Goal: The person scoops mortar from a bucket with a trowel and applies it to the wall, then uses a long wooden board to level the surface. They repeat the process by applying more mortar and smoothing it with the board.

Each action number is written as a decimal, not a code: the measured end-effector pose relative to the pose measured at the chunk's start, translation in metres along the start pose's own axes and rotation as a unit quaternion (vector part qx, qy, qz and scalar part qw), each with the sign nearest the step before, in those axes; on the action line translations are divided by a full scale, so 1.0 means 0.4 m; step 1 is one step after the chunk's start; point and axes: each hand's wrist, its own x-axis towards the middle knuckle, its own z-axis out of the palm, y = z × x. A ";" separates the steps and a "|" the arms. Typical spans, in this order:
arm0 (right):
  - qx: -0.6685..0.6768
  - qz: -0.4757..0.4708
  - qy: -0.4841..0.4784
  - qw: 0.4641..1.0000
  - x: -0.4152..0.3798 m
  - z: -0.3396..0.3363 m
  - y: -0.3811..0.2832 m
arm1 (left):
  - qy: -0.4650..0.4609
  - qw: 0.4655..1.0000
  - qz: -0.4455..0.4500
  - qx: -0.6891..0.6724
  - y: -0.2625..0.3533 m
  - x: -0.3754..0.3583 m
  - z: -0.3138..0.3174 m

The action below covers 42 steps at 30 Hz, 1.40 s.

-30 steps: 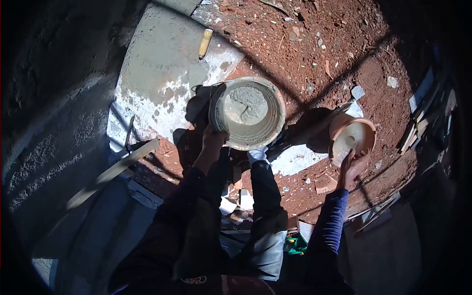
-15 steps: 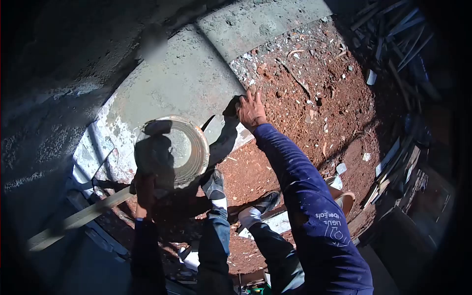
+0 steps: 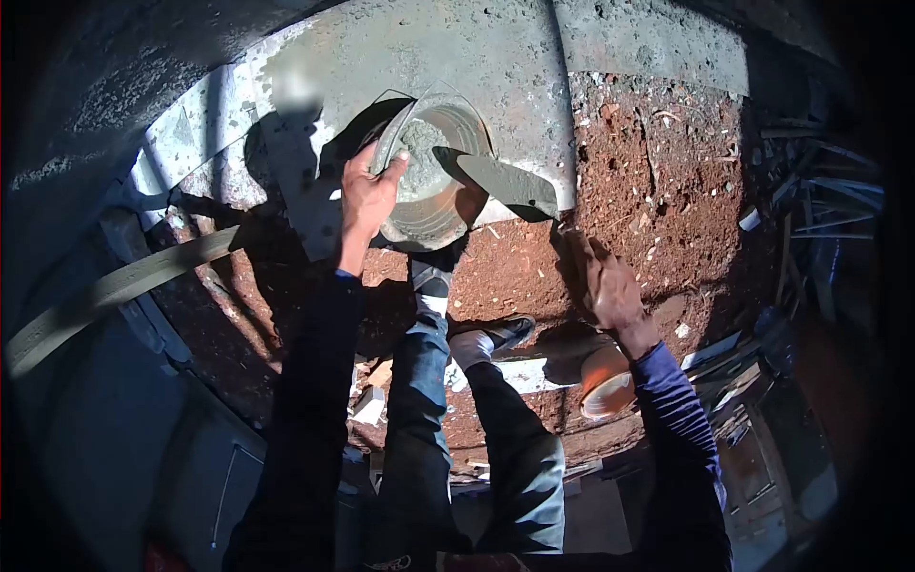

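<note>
My left hand [image 3: 370, 198] grips the near-left rim of a round bucket [image 3: 440, 221], thumb over the edge. Grey wet mortar [image 3: 419, 160] lies inside the bucket. My right hand [image 3: 612, 286] is closed around the handle of a trowel, its fingers partly in shadow. The trowel's leaf-shaped blade [image 3: 510, 184] carries some grey material, and its left end overlaps the bucket's right side. Smooth grey mortar [image 3: 353, 52] covers the surface behind the bucket, beside rough reddish soil [image 3: 686, 219].
An orange pot or bucket [image 3: 607, 383] stands near my right forearm. A long wooden board [image 3: 124, 286] slants at left. My feet [image 3: 491, 340] are on the soil below the bucket. Scrap strips [image 3: 839, 195] lie at far right, and a wall [image 3: 124, 105] rises at upper left.
The view has shifted. My left hand, earlier in shadow below the bucket, is now on its rim in sunlight. My right hand has drawn back toward me, and the trowel blade now shows beside the bucket.
</note>
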 end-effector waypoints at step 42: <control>-0.094 -0.166 -0.089 0.978 0.181 0.182 -0.281 | 0.019 0.963 -0.039 -0.267 -0.104 0.006 -0.073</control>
